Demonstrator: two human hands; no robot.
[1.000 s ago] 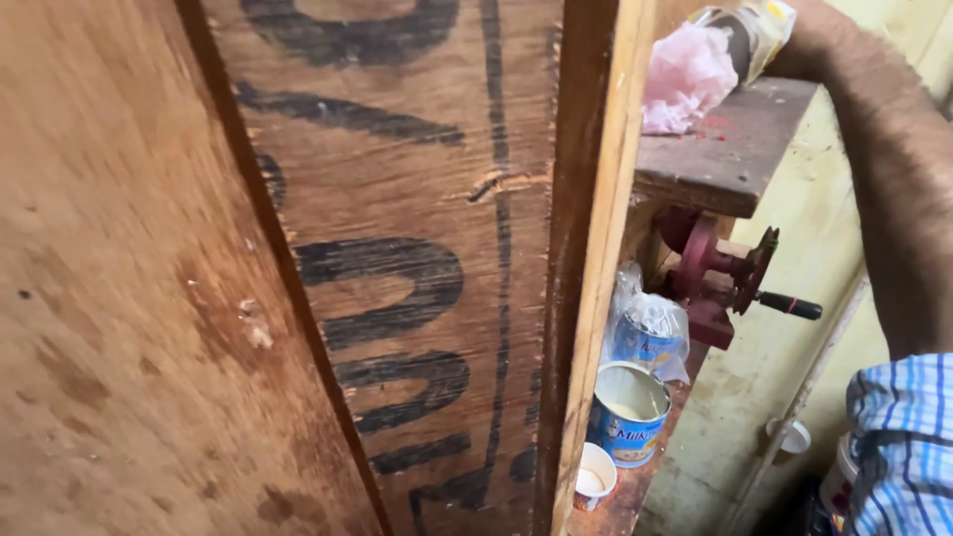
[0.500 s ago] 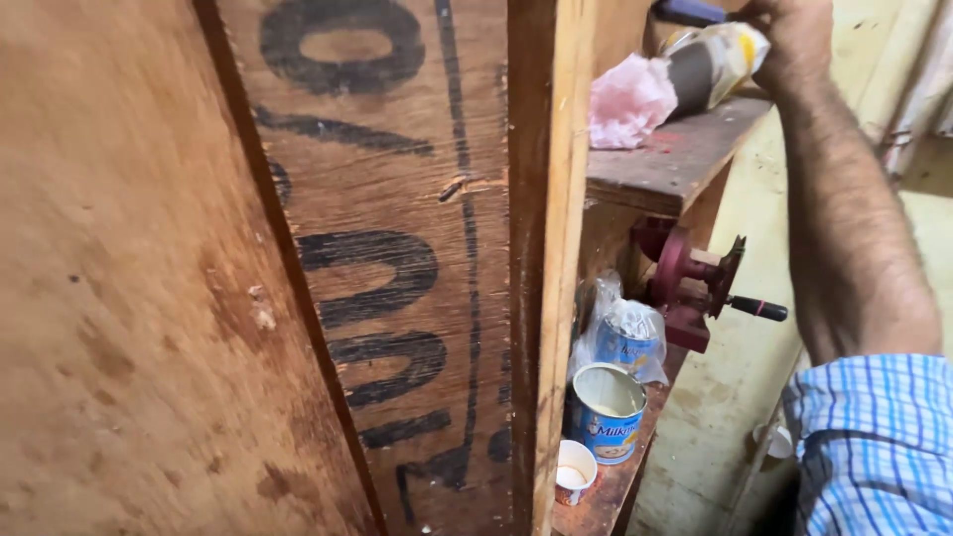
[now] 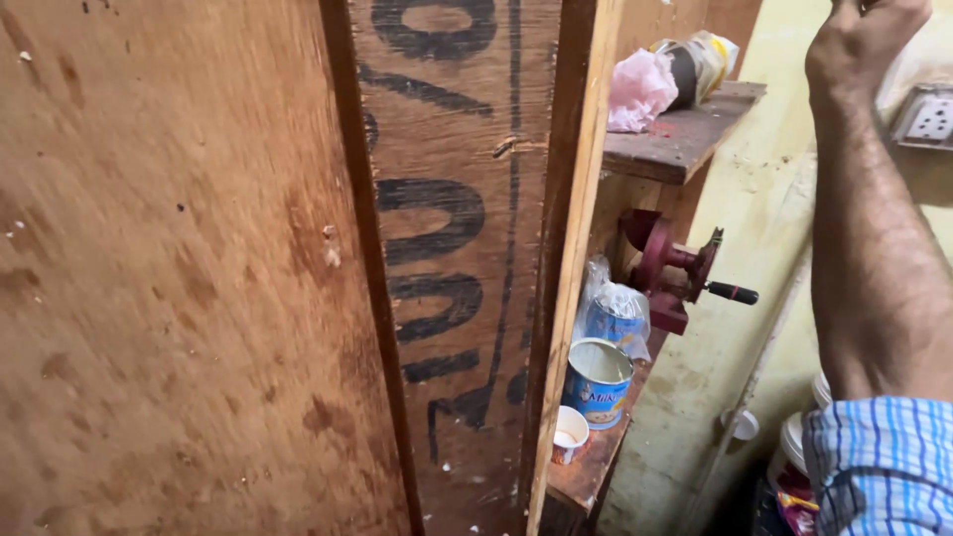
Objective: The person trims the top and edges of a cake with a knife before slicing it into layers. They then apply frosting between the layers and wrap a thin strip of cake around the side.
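My right hand (image 3: 862,45) is raised at the top right, off the shelf and close to a white wall socket (image 3: 928,117). Its fingers curl upward and are cut off by the frame's top edge, so what they hold, if anything, is hidden. My forearm and a blue checked sleeve (image 3: 879,467) run down the right side. On the upper wooden shelf (image 3: 685,134) lie a pink plastic bag (image 3: 638,89) and a dark roll wrapped in clear plastic (image 3: 695,65). My left hand is out of view.
Large upright plywood sheets (image 3: 179,298) with black painted marks fill the left. On the lower shelf (image 3: 596,462) stand an open blue tin (image 3: 599,382), a small white cup (image 3: 569,434) and a bagged tin (image 3: 617,313). A red hand-crank tool (image 3: 675,268) sticks out.
My right hand has left the wrapped roll on the upper shelf and moved right, toward the wall socket. The view has shifted slightly to the right.
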